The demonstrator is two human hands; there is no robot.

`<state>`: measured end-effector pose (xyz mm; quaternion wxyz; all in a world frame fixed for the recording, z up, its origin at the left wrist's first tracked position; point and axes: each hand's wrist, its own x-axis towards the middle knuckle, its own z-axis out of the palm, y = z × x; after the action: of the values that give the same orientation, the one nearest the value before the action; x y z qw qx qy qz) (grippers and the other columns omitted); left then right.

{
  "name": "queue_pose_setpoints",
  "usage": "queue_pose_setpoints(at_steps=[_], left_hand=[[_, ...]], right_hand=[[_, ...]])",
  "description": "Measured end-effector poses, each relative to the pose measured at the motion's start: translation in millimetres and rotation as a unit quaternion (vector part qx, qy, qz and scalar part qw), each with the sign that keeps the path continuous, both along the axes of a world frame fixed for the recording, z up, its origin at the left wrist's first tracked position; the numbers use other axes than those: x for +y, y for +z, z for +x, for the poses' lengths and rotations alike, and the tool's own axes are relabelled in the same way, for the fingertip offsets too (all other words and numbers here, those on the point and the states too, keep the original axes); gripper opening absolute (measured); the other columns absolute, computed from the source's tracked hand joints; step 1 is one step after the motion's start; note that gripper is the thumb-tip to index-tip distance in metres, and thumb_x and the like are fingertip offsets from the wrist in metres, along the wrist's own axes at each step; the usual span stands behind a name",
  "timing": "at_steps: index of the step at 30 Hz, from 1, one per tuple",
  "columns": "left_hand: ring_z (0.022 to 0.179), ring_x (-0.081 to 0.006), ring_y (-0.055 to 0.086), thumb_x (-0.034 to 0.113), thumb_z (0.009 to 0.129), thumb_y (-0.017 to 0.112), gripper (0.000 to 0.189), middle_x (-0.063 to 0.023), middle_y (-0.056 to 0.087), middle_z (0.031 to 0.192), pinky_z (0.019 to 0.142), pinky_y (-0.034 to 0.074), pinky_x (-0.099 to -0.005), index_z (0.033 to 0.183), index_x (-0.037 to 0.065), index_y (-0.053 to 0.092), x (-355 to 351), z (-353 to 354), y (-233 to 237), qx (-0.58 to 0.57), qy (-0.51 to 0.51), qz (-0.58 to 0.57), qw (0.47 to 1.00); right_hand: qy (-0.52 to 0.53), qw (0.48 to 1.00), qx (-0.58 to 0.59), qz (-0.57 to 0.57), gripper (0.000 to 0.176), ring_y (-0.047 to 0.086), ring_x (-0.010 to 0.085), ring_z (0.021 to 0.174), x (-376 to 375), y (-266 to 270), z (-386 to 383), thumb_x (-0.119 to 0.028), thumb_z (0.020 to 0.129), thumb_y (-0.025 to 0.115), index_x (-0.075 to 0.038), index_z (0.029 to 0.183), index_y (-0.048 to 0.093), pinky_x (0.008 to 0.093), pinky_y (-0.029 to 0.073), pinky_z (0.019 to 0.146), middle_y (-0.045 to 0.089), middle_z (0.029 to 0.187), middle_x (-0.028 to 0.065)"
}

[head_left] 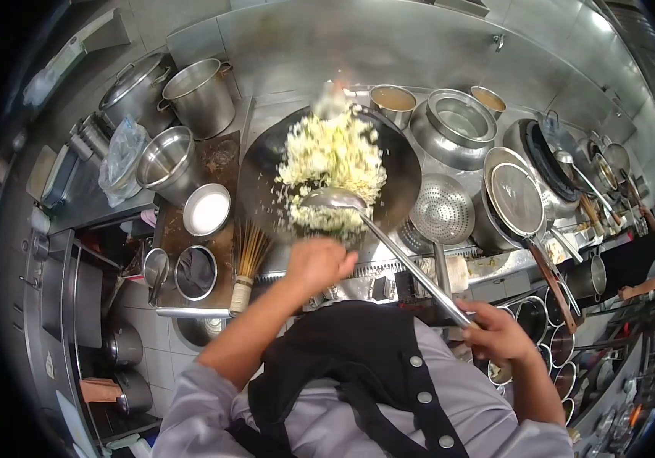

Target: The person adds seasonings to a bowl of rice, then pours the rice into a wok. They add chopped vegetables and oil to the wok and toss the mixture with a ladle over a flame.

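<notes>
A large dark wok (262, 172) stands over the stove in the middle of the view. Fried rice (335, 153) with yellow and green bits is heaped up in it, blurred, with some grains in the air. My left hand (320, 266) is closed at the near rim of the wok, its grip partly hidden. My right hand (498, 330) is wrapped around the long handle of a ladle (335, 200). The ladle's bowl rests among the rice at the near side of the wok.
Right of the wok lie a perforated strainer (442, 208), a fine sieve (517, 198) and a metal pot (461, 122). To the left are a bamboo brush (243, 286), a bowl of white contents (207, 210) and tall pots (201, 95). Another person's arm (644, 286) shows at far right.
</notes>
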<state>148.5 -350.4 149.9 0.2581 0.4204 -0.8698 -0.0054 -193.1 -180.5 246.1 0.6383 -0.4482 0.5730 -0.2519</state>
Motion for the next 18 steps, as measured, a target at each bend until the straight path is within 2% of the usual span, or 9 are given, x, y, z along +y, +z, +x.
queue_pose_setpoints(at_steps=[2,3,6,8,9,11,14,17,18], left_hand=[[0.062,-0.0336,0.061,0.042,0.09,0.064,0.045,-0.0106,0.06,0.064,0.057,0.049,-0.0474,0.06,0.009,0.059,-39,-13,-5,0.026,0.013,-0.021,0.999],[0.062,-0.0336,0.061,0.042,0.09,0.064,0.045,-0.0106,0.06,0.064,0.057,0.049,-0.0474,0.06,0.009,0.059,-41,-16,-17,0.023,0.009,-0.022,0.999],[0.062,-0.034,0.062,0.043,0.09,0.063,0.045,-0.0115,0.06,0.064,0.059,0.05,-0.0487,0.06,0.009,0.059,-22,-23,-44,0.048,0.032,-0.019,0.998],[0.065,-0.0331,0.063,0.043,0.091,0.061,0.044,-0.0112,0.063,0.066,0.059,0.05,-0.0492,0.061,0.01,0.061,26,-8,-54,-0.031,0.003,0.07,0.997],[0.067,-0.0324,0.065,0.042,0.092,0.06,0.043,-0.0108,0.066,0.069,0.058,0.051,-0.0491,0.063,0.01,0.064,41,-1,-41,-0.089,-0.015,0.128,0.988],[0.066,-0.0319,0.065,0.042,0.091,0.06,0.043,-0.0101,0.065,0.068,0.057,0.051,-0.0483,0.063,0.011,0.064,37,3,-10,-0.088,-0.011,0.099,0.991],[0.063,-0.0303,0.065,0.04,0.088,0.064,0.038,-0.0085,0.064,0.066,0.056,0.051,-0.0457,0.063,0.011,0.064,-11,-2,2,-0.007,-0.017,0.017,1.0],[0.065,-0.0323,0.066,0.039,0.088,0.064,0.039,-0.0103,0.066,0.068,0.058,0.052,-0.046,0.064,0.008,0.065,-41,-20,-13,0.033,0.038,-0.006,0.999],[0.065,-0.033,0.066,0.039,0.089,0.064,0.039,-0.011,0.066,0.068,0.058,0.052,-0.0459,0.064,0.008,0.066,-41,-24,-20,0.042,0.05,-0.01,0.998]], right_hand=[[-0.016,0.999,0.009,0.033,0.058,0.053,0.0079,0.057,5,11,-7,-0.007,0.095,0.062,-0.008,0.151,0.044,0.0252,0.046,0.05,0.058,0.076,0.001],[0.011,0.989,0.144,-0.009,0.058,0.053,0.0076,0.057,-10,10,3,-0.007,0.096,0.061,-0.011,0.151,0.044,0.0252,0.044,0.049,0.057,0.073,0.0006],[-0.023,0.985,0.16,-0.056,0.056,0.051,0.0077,0.059,-56,-64,21,-0.01,0.095,0.064,-0.016,0.148,0.048,0.0272,0.044,0.051,0.055,0.071,-0.0002],[0.038,0.917,0.275,-0.287,0.057,0.051,0.0085,0.058,-69,-106,29,-0.011,0.095,0.066,-0.015,0.149,0.047,0.0266,0.042,0.051,0.056,0.073,0.0],[0.037,0.917,0.273,-0.29,0.057,0.051,0.0085,0.058,-59,-91,29,-0.011,0.095,0.066,-0.015,0.149,0.047,0.0266,0.042,0.051,0.056,0.073,0.0],[-0.005,0.988,0.113,-0.1,0.059,0.053,0.0093,0.057,-21,-40,24,-0.01,0.094,0.066,-0.014,0.15,0.046,0.0253,0.042,0.05,0.057,0.074,0.0],[-0.029,0.997,-0.066,0.02,0.06,0.053,0.0092,0.056,15,-21,-6,-0.009,0.093,0.065,-0.013,0.15,0.046,0.0251,0.044,0.05,0.057,0.074,-0.0002],[0.022,0.987,0.154,-0.024,0.06,0.049,0.0086,0.053,-23,-11,22,-0.011,0.093,0.066,-0.013,0.15,0.046,0.0257,0.043,0.048,0.055,0.072,-0.0006],[0.011,0.99,0.135,-0.047,0.059,0.049,0.0086,0.055,-42,-25,32,-0.012,0.093,0.065,-0.014,0.149,0.047,0.026,0.043,0.049,0.055,0.071,-0.0005]])
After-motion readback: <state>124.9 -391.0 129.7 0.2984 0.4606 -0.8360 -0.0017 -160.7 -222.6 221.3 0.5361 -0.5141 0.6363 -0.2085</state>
